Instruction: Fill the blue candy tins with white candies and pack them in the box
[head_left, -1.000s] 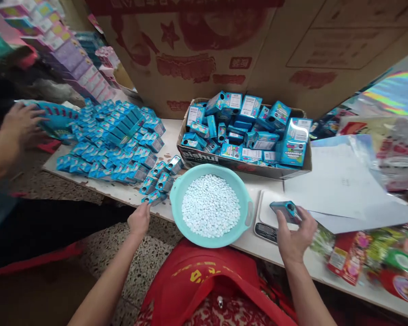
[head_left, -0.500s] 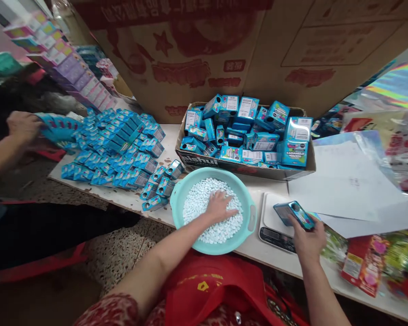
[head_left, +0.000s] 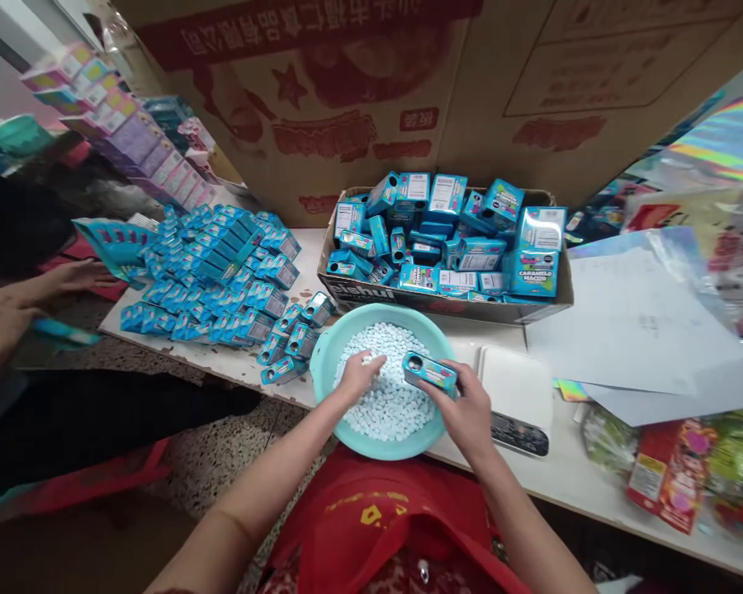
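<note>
A turquoise basin point(head_left: 323, 363) holds many small white candies point(head_left: 389, 412). Over the candies, my left hand point(head_left: 357, 381) has its fingers closed around a few of them, some showing at the fingertips. My right hand point(head_left: 467, 404) grips a small blue box point(head_left: 430, 373) above the basin's right side; a round dark hole shows at the box's left end. Right of the basin lies a white kitchen scale point(head_left: 517, 388) with nothing on its plate. Just left of the basin stand several blue boxes point(head_left: 300, 338) with similar holes.
Behind the basin is an open carton point(head_left: 371, 294) of blue boxes, backed by a large cardboard box point(head_left: 347, 74). Many blue boxes point(head_left: 223, 247) cover the table's left part. Another person's hands point(head_left: 30, 289) are at far left. Papers point(head_left: 631, 322) and red packets point(head_left: 672, 474) lie right.
My right hand has carried the blue box left from the scale to over the basin. My left hand has moved slightly left and closed on candies. The other person's hands have moved lower.
</note>
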Demonstrator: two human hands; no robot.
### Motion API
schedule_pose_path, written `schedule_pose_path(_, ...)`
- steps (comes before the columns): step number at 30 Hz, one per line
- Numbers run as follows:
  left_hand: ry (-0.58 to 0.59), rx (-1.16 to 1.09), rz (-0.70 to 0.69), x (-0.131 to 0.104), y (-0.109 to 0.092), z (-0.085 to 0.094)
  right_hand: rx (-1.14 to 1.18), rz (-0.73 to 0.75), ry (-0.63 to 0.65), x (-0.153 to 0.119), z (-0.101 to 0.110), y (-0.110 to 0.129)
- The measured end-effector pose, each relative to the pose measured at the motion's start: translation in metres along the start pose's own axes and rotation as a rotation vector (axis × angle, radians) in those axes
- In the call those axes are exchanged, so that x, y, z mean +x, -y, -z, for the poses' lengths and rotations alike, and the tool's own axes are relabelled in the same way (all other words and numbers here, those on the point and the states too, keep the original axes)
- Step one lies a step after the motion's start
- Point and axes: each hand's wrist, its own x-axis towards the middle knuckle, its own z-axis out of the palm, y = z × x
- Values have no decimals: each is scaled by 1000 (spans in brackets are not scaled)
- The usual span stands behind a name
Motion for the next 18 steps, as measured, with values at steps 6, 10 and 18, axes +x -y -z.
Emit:
schedule_pose_path(6,-49,-934,-4,-26,-55,4,-99,135,133,-8,-26,-5)
schedule_pose_path(10,-163,-1084,-32,-25,-67,-5,-105,152,165,-13,-30,0)
schedule_pose_path(18,-175,-951,-104,-22,-76,-12,-44,88,181,-13,-21,4)
